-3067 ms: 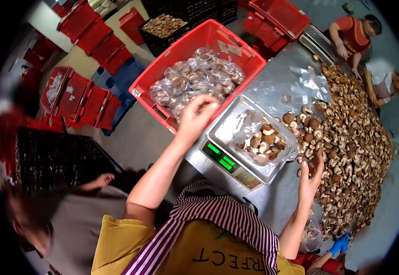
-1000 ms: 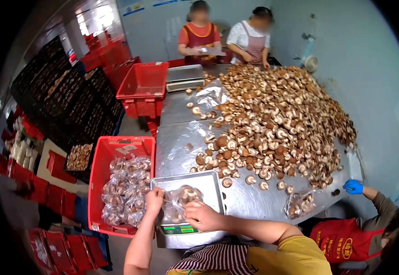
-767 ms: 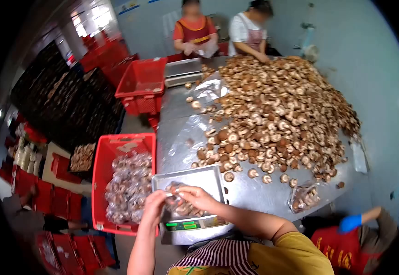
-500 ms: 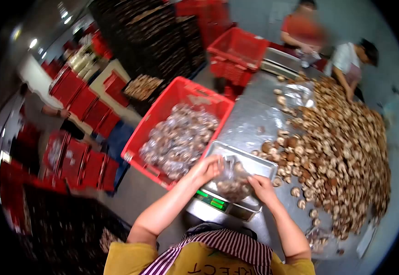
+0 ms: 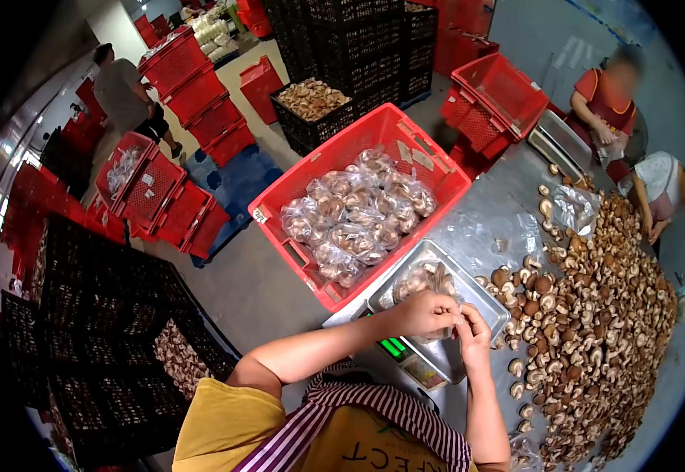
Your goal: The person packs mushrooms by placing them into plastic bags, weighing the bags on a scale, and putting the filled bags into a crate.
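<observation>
My left hand [image 5: 427,313] and my right hand [image 5: 474,329] meet with fingers pinched on the gathered neck of a clear plastic bag of mushrooms [image 5: 422,279]. The bag rests in the metal tray [image 5: 487,313] of a scale, partly hidden behind my left hand. Below my left wrist, the scale's green display [image 5: 393,348] is lit. Just beyond the tray, a red crate [image 5: 429,151] holds several filled bags of mushrooms [image 5: 358,206].
Loose mushrooms [image 5: 594,322] are heaped across the metal table [image 5: 480,224] on the right. Two people [image 5: 606,110] work at its far end. Red crates [image 5: 189,86] and black crates [image 5: 106,330] stand in stacks on the left, where another person [image 5: 122,90] walks.
My hands have come together at the bag's neck, the right moving in beside the left. The bag now lies farther toward the tray's far side. The camera view has turned.
</observation>
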`<state>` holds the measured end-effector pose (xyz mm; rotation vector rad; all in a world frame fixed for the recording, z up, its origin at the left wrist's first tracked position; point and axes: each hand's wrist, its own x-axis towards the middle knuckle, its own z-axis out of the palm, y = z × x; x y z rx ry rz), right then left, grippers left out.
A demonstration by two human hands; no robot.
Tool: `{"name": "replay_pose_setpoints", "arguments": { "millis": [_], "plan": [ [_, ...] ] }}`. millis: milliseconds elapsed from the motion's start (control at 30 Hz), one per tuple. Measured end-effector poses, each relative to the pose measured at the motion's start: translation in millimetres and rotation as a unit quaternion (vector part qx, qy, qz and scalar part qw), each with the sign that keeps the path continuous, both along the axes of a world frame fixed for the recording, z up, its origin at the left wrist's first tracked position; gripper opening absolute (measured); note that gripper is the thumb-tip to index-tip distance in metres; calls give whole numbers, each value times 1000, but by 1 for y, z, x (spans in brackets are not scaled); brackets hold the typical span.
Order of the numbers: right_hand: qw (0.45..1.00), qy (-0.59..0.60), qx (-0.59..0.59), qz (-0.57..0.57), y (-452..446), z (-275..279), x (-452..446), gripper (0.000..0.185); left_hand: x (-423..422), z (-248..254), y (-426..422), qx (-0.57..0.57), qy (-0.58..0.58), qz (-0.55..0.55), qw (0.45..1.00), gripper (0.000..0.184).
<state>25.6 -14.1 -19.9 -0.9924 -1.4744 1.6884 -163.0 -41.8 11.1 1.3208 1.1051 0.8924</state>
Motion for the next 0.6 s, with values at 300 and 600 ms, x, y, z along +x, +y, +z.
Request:
{"name": "replay_pose_setpoints", "arguments": {
  "millis": [300, 600],
  "plan": [
    [988, -139, 39, 50, 26, -2, 10, 16, -48, -53, 36, -214, -294, 63, 929, 14],
    [857, -268, 415, 147, -28, 34, -25, 10, -38, -79, 49, -160, -453, 149, 864, 52]
  ]
}}
